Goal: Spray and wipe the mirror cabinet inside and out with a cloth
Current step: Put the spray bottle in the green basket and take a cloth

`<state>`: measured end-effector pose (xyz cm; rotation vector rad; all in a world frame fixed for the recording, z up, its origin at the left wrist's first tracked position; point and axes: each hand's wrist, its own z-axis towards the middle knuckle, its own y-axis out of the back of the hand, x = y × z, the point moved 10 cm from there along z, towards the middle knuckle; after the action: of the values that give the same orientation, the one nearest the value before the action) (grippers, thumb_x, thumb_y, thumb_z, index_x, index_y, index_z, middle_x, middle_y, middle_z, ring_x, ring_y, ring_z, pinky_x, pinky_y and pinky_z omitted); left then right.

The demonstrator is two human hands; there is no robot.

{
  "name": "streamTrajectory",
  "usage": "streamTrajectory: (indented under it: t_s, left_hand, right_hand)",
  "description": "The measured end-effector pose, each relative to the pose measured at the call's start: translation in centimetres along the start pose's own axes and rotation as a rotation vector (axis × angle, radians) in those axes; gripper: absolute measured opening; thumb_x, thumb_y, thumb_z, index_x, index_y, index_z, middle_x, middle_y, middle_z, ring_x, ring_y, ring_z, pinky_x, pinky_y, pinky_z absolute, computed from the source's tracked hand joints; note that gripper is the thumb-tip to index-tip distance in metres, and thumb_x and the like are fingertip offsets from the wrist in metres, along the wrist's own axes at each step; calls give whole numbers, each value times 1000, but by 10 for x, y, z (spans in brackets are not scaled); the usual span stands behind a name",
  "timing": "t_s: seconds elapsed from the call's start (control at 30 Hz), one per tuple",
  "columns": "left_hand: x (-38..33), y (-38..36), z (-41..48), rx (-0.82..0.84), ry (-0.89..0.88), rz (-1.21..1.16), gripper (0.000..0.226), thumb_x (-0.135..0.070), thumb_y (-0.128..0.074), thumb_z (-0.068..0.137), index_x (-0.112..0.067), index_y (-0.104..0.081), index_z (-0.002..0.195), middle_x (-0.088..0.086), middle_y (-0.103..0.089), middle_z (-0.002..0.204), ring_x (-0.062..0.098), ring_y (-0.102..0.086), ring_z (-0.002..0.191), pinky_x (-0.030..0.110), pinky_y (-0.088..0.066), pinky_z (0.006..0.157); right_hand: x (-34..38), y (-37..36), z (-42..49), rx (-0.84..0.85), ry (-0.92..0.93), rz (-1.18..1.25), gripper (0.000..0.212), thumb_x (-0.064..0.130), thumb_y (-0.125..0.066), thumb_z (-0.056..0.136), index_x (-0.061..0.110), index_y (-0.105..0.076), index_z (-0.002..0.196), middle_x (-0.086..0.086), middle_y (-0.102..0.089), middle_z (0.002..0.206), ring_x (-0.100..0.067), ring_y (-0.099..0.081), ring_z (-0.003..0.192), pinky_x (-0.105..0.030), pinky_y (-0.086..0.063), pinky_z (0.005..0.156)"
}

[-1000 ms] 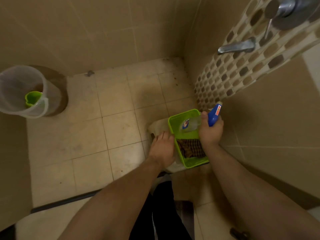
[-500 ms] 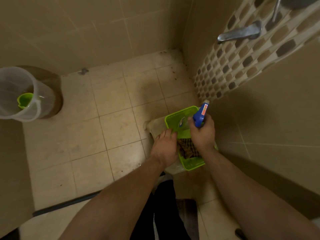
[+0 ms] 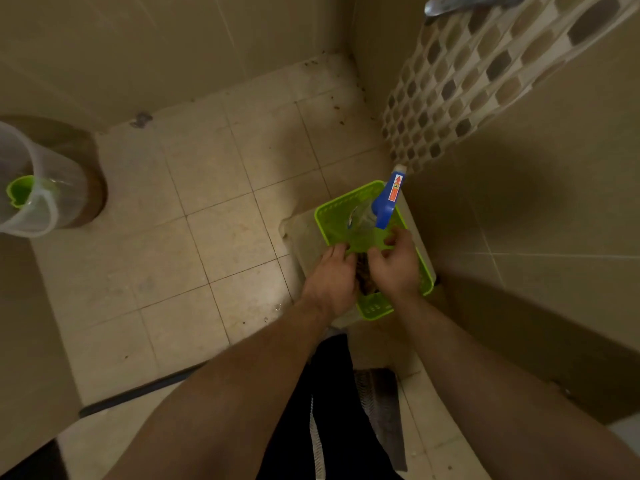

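I see the cloth (image 3: 363, 280) in the basket's (image 3: 375, 311) near end between my hands, left hand (image 3: 330, 275) flat-fingered beside it, right hand (image 3: 394, 268) curled above, grip unclear, spray bottle (image 3: 384, 202) just beyond, nozzle pointing away.

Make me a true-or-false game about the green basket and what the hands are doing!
1. The spray bottle is in the green basket. True.
2. The right hand is gripping the spray bottle. False: it is clear of the bottle, down by the dark cloth.
3. The left hand and the right hand are on either side of the cloth in the basket. True.
4. The clear jug is inside the basket. False: it is far off to the left, near the wall.
5. The bottle's spray head is green. False: it is blue.
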<state>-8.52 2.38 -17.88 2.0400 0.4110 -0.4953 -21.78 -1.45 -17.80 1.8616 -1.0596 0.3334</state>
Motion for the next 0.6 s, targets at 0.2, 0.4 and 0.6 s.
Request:
streamTrajectory:
  t_s: [0.2,0.4,0.6]
  left_hand:
    - [11,-25,14,51,-36,115,41,-25,-58,96,-7,-57,133,19,-40,153,35,-38,141,44,-35,115]
    - [14,-23,20,-17,-53,216,34,-25,-55,94,-8,-61,123,19,-45,149,34,-40,139,48,-27,119]
    - [8,-16,7,-23,-67,269,36,-25,-50,92,-11,-59,123,17,-45,150,34,-39,141,50,-26,119]
  right_hand:
    - [-71,-32,24,160,-153,-420,76,38,-78,83,8,-45,144,-24,-45,144,-48,-50,129,-51,-46,105]
    - [-73,-60,30,233,-22,-871,84,58,-78,77,9,-45,137,-21,-40,139,-45,-49,124,-48,-54,90]
    - [-62,-47,25,246,91,-877,29,18,-54,99,10,-57,127,-18,-56,129,-40,-65,112,-47,-56,88]
